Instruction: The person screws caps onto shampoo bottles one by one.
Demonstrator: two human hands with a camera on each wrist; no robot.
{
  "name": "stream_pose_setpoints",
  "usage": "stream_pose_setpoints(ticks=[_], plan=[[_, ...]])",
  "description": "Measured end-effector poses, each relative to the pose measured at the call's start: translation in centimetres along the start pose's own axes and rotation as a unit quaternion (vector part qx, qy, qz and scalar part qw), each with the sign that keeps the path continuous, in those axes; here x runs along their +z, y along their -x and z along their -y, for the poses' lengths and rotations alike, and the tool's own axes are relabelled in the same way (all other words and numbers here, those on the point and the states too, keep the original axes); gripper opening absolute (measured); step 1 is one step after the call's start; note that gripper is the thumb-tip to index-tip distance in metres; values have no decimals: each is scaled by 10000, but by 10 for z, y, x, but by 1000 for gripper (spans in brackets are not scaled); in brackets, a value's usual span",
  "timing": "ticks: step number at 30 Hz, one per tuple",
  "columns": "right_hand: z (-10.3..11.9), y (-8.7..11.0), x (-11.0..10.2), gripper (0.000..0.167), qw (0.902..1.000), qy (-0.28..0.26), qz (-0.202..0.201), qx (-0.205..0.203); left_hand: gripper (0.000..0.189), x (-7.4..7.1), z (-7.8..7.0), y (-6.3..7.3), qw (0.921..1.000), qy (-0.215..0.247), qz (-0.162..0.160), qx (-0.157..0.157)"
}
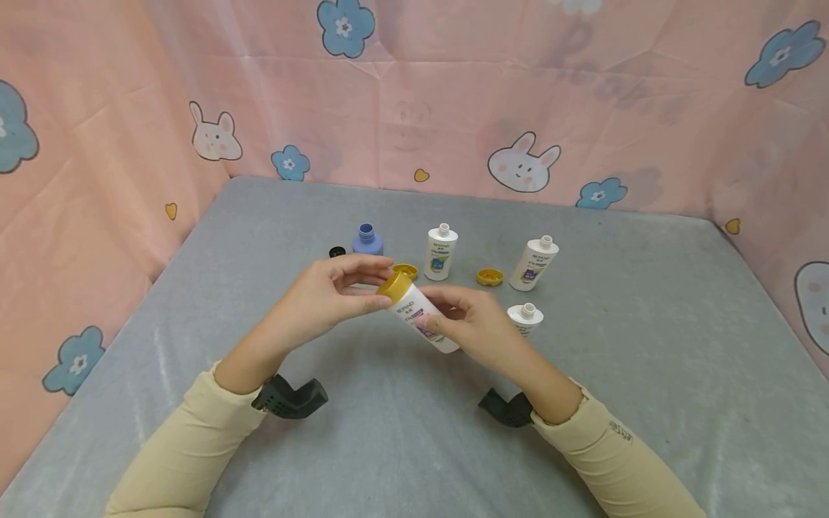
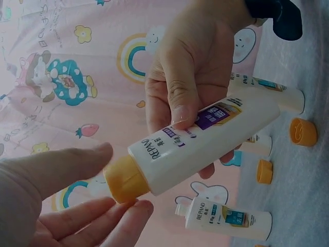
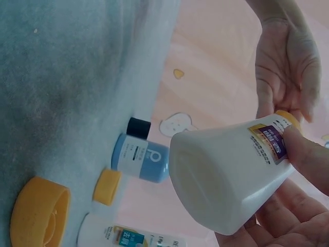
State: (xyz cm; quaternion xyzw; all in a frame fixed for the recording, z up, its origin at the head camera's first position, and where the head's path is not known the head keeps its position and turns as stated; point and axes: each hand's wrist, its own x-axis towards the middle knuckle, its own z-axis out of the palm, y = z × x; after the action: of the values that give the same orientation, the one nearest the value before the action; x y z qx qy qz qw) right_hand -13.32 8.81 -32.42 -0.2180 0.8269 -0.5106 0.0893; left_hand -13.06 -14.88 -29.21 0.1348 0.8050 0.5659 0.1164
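A white shampoo bottle [image 1: 424,320] with a purple label is held tilted above the table, its gold cap [image 1: 395,286] pointing up and to the left. My right hand [image 1: 476,320] grips the bottle's body, thumb over the label. At the cap, my left hand [image 1: 346,291] has its thumb on one side and its fingers on the other, pinching it. In the left wrist view the cap [image 2: 126,179] sits on the bottle's end between thumb and fingertips. The bottle's flat base [image 3: 200,180] faces the right wrist camera.
Uncapped white bottles stand on the grey table: one [image 1: 440,253] behind my hands, one [image 1: 534,264] to the right, another [image 1: 524,316] partly behind my right hand. Loose gold caps [image 1: 490,277] [image 1: 406,270] lie among them. A blue bottle [image 1: 368,243] and black cap [image 1: 337,252] are behind my left hand.
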Motion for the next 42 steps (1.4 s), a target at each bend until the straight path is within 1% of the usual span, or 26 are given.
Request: stream_pose_setpoints(ticks=[3, 6, 9, 17, 25, 28, 42], plan=[[0, 0, -1, 34, 10000, -8, -15, -14, 47, 0, 1, -1, 9999, 96, -61, -90], [1, 1, -1, 33, 10000, 3, -8, -31, 40, 1, 2, -2, 9998, -46, -123, -143], [2, 1, -1, 33, 10000, -4, 24, -29, 35, 1, 3, -2, 9997, -151, -134, -114], [4, 2, 0, 34, 10000, 13, 85, -27, 33, 1, 4, -2, 9997, -240, -100, -17], [4, 1, -1, 35, 9999, 43, 134, 45, 33, 0, 7, -3, 9988, -318, 28, 368], [3, 1, -1, 35, 9999, 52, 145, 38, 33, -1, 6, -2, 9988, -261, 82, 405], [4, 2, -3, 34, 9997, 26, 231, 38, 33, -1, 7, -3, 9980, -297, 149, 544]])
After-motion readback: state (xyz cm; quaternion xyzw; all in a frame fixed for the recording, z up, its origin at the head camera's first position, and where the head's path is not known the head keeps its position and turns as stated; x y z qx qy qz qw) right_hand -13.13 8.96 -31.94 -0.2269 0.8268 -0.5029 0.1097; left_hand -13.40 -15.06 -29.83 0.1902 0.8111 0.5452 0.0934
